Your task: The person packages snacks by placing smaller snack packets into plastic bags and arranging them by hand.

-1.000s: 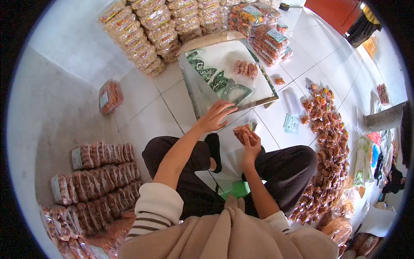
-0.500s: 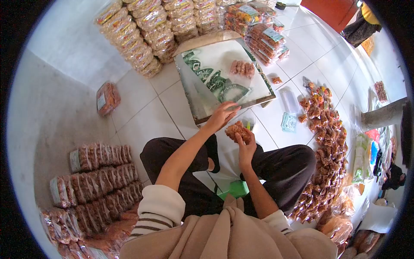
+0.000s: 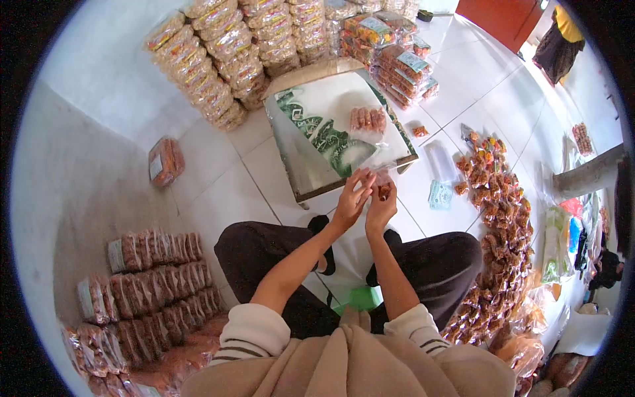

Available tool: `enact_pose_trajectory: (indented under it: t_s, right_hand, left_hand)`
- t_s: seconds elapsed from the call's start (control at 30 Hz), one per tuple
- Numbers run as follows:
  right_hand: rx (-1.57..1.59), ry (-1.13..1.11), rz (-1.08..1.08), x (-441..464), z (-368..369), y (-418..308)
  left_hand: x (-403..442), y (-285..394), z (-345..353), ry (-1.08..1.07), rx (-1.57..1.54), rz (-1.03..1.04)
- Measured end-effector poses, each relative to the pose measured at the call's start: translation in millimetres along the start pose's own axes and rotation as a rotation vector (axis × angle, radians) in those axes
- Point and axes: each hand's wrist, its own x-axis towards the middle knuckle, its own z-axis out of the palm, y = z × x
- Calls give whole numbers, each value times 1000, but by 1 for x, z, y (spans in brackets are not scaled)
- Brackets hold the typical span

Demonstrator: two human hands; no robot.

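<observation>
Before the near edge of the low table [image 3: 311,188], my two hands are close together. My right hand [image 3: 381,210] is closed around a small reddish-brown snack packet [image 3: 384,192], mostly hidden by the fingers. My left hand [image 3: 355,202] pinches a clear plastic bag [image 3: 378,161], which stands up above the fingertips over the table edge. Whether the snack is inside this bag I cannot tell. On the tabletop lies a filled clear pack of brown snacks [image 3: 368,120].
Small snack packets [image 3: 499,218] are heaped on the right, beside blue-white labels [image 3: 440,195] and a clear plastic tray [image 3: 442,163]. Filled packs [image 3: 152,291] line the left. Stacked noodle-like packs [image 3: 211,59] stand behind. A green object [image 3: 362,298] lies between my legs.
My left hand has moved from the table edge to beside my right hand, and a clear bag now shows at its fingers. The right hand has shifted slightly forward with the snack.
</observation>
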Motion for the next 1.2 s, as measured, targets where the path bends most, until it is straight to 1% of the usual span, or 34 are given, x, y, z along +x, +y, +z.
enact_pose_trajectory:
  t_s: [0.07,0.1,0.13,0.2,0.23,0.27,0.33,0.37,0.4,0.47,0.5,0.57,0.6,0.67,0.7,0.73,0.77,0.83,0.9,0.93,0.97,1.0,1.03,1.07,1.1,1.13,1.2]
  right_hand:
    - [20,-93,-72,9,5,1]
    - [-33,-138,-80,15,8,3]
    - [-28,-140,-84,19,13,4]
    - [334,-171,-51,26,23,7]
    - [197,-177,-71,30,26,17]
    - [198,-176,-71,32,29,19]
    - [73,-188,-7,38,35,23]
    - [-117,-186,-44,42,39,30]
    - [-119,-185,-42,47,43,35]
    - [-297,-192,-110,53,51,32]
    - [-297,-194,-105,58,57,37]
    - [-56,-193,-231,67,73,39]
    - [-59,-198,-222,70,78,41]
    - [161,-357,12,75,85,12]
    - [595,-404,213,78,92,33]
    - [1018,-381,441,82,100,52]
    - [680,-467,159,81,100,68]
    - [338,-539,-117,83,98,86]
    - [-81,-547,-526,83,87,57]
    - [-81,-548,-524,83,88,50]
    - [372,-612,-101,83,92,43]
    - [812,-638,339,84,97,38]
    - [811,-641,341,87,99,40]
    - [685,-650,283,90,99,41]
    - [624,-654,255,94,100,43]
    - [562,-658,227,98,100,45]
    - [270,-646,-148,109,106,63]
  left_hand:
    - [-2,2,-4,-8,159,18]
    - [-2,1,-9,-49,204,22]
    - [2,-6,-11,-46,207,26]
    - [14,-24,-12,168,-12,-6]
    - [31,-28,-16,189,-102,-126]
    - [47,-38,-17,235,-179,-221]
    - [77,-60,-18,281,-307,-360]
    - [90,-71,-16,279,-359,-403]
    - [99,-81,-13,269,-402,-434]
    - [109,-92,-4,259,-457,-459]
    - [110,-95,2,255,-476,-460]
    - [108,-95,12,262,-495,-440]
    - [107,-95,16,262,-497,-431]
    - [103,-96,20,266,-505,-425]
    - [103,-96,22,269,-514,-422]
    - [103,-99,22,276,-524,-424]
    - [102,-100,22,279,-535,-425]
    - [103,-103,21,283,-549,-422]
    - [103,-102,21,278,-584,-420]
    - [103,-99,20,272,-633,-424]
    - [103,-94,18,250,-703,-445]
    - [104,-92,17,253,-702,-446]
    - [103,-95,19,216,-633,-449]
    - [102,-97,21,178,-563,-452]
    - [102,-99,23,177,-488,-427]
    - [102,-102,25,178,-485,-428]
    - [102,-108,29,234,-518,-429]
